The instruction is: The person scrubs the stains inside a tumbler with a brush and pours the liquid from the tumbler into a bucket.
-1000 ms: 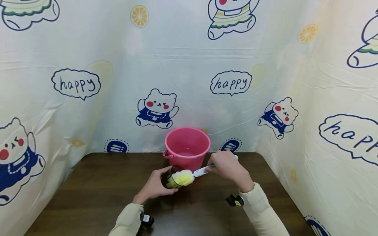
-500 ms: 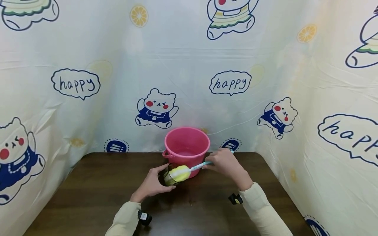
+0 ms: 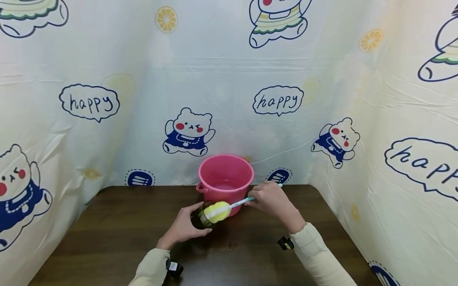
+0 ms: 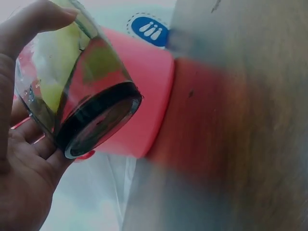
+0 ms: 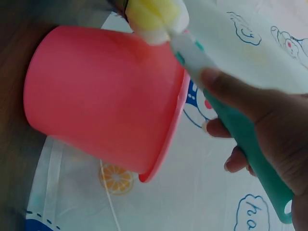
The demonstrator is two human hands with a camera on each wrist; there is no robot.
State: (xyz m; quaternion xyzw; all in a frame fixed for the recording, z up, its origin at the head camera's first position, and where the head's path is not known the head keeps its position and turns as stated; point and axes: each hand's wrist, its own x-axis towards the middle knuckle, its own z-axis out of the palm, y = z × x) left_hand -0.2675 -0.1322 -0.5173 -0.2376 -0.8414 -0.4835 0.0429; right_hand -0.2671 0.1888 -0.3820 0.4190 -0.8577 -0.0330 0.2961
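My left hand grips a dark see-through glass, tilted with its mouth toward the right. My right hand holds the green and white handle of a sponge cup brush. The brush's yellow and white sponge head sits partly inside the glass, with the rest bulging out past the rim. Through the glass wall in the left wrist view, yellow sponge shows inside, and drops cling to the surface. Both hands are just in front of a pink bucket.
The bucket stands at the back of a dark wooden table and appears to hold some water. A patterned curtain hangs behind and along both sides of the table. Small wet marks lie on the wood before the hands.
Compared with a second ago, the glass and left hand have shifted slightly left. The right hand has also moved a little left, and the brush head has turned, showing more yellow.
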